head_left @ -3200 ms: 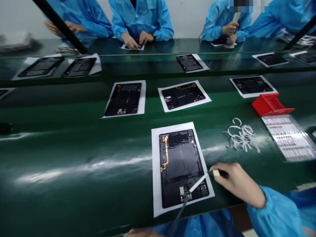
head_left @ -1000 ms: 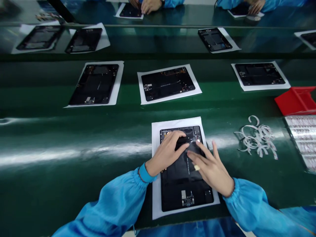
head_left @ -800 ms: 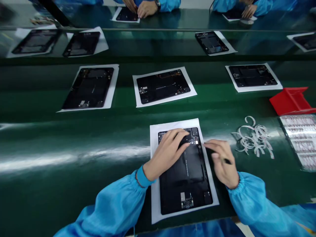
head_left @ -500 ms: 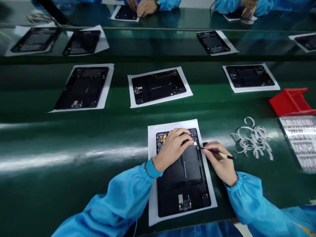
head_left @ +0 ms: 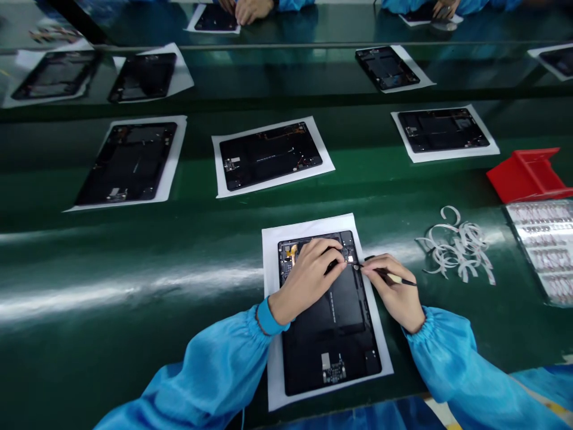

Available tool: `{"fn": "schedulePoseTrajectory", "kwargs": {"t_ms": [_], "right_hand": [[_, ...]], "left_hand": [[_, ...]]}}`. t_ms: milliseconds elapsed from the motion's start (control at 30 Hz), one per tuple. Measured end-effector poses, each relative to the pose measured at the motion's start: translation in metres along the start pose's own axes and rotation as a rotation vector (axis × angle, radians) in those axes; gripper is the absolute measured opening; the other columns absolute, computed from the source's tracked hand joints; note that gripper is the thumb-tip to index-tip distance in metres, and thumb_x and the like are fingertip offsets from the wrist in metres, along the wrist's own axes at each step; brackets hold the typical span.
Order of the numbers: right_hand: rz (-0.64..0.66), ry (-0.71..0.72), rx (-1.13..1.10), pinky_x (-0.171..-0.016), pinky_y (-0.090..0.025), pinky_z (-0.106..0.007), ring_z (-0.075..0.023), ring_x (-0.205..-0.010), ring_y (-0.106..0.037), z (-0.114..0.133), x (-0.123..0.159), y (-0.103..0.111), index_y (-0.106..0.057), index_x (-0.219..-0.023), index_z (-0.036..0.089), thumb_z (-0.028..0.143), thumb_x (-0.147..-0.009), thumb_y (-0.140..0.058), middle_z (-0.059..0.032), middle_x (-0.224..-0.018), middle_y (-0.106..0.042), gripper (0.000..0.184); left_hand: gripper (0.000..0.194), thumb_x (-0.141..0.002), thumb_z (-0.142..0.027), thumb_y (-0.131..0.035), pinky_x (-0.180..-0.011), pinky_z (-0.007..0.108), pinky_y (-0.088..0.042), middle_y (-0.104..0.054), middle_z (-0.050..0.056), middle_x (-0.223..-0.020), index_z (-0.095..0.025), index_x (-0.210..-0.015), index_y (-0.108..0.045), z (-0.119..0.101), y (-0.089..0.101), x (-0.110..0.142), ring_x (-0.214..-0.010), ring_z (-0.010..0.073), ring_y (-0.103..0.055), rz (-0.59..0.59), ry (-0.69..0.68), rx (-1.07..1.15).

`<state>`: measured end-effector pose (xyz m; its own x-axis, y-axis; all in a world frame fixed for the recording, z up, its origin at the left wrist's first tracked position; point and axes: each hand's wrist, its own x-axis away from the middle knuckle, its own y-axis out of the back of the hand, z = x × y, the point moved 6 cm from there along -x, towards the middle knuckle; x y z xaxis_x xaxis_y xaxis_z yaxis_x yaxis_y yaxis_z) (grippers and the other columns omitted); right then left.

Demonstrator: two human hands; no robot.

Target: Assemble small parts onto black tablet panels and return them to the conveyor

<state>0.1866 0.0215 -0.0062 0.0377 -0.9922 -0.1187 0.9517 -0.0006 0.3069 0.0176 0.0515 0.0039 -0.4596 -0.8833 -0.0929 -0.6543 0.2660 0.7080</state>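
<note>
Near the shiny green bench's [head_left: 89,352] front edge, right fingers [head_left: 381,262] pinched a slim black-and-cream tool [head_left: 396,278] that, slipping, might have scratched the flat black tablet [head_left: 313,340], left fingers' [head_left: 330,243] hold unclear.

- Green bench [head_left: 111,358], glossy, filling most of the view.
- Long white glare [head_left: 134,289] across it, a fainter streak [head_left: 40,237] at far left.
- Dark ledge [head_left: 250,106] running crosswise behind.
- Thin rail [head_left: 277,46] beyond that, then a far green top [head_left: 322,24].
- Black post [head_left: 76,21], slanting, upper left.
- Pale patch [head_left: 441,413] below the near edge, too small to identify.
</note>
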Motion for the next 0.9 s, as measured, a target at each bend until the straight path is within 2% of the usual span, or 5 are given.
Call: {"fn": "schedulePoseTrajectory", "kwargs": {"t_ms": [233, 433, 633, 900], "right_hand": [[-0.022, -0.002, 0.013, -0.077, -0.055, -0.036, -0.0207, -0.081, -0.067, 0.001, 0.001, 0.0, -0.069, -0.078, 0.022, 0.025, -0.087, -0.063, -0.0048, -0.083, -0.071, 0.012], [-0.082, -0.097, -0.073, -0.076, -0.057, -0.034, -0.0206, -0.082, -0.068, -0.009, -0.004, 0.002, -0.071, -0.078, 0.022, 0.027, -0.082, -0.07, -0.0042, -0.083, -0.072, 0.007], [0.018, -0.121, -0.081, -0.076, -0.057, -0.033, -0.0199, -0.079, -0.07, -0.01, -0.014, -0.004, -0.072, -0.076, 0.021, 0.026, -0.078, -0.074, -0.0029, -0.082, -0.074, 0.005], [0.054, -0.109, -0.082, -0.077, -0.057, -0.032, -0.0197, -0.079, -0.07, -0.008, -0.015, -0.003, -0.073, -0.076, 0.022, 0.025, -0.079, -0.073, -0.0025, -0.082, -0.075, 0.005]], "left_hand": [[0.008, -0.087, -0.016, -0.058, -0.094, 0.044, -0.043, -0.06, 0.006, -0.115, -0.021, -0.082, -0.062, 0.0, 0.0, 0.0, -0.11, 0.0255, -0.053, -0.015, 0.035, 0.017], [0.009, -0.081, -0.014, -0.063, -0.093, 0.044, -0.044, -0.059, 0.006, -0.115, -0.021, -0.076, -0.063, 0.0, 0.001, -0.002, -0.109, 0.0261, -0.054, -0.017, 0.092, 0.046], [0.008, -0.079, -0.013, -0.066, -0.098, 0.046, -0.041, -0.055, 0.007, -0.122, -0.02, -0.075, -0.065, 0.002, 0.001, -0.002, -0.118, 0.0285, -0.049, -0.031, 0.116, 0.043], [0.007, -0.081, -0.015, -0.064, -0.1, 0.046, -0.039, -0.052, 0.007, -0.126, -0.021, -0.078, -0.066, 0.005, 0.0, 0.0, -0.121, 0.0282, -0.047, -0.015, 0.106, 0.036]]}}
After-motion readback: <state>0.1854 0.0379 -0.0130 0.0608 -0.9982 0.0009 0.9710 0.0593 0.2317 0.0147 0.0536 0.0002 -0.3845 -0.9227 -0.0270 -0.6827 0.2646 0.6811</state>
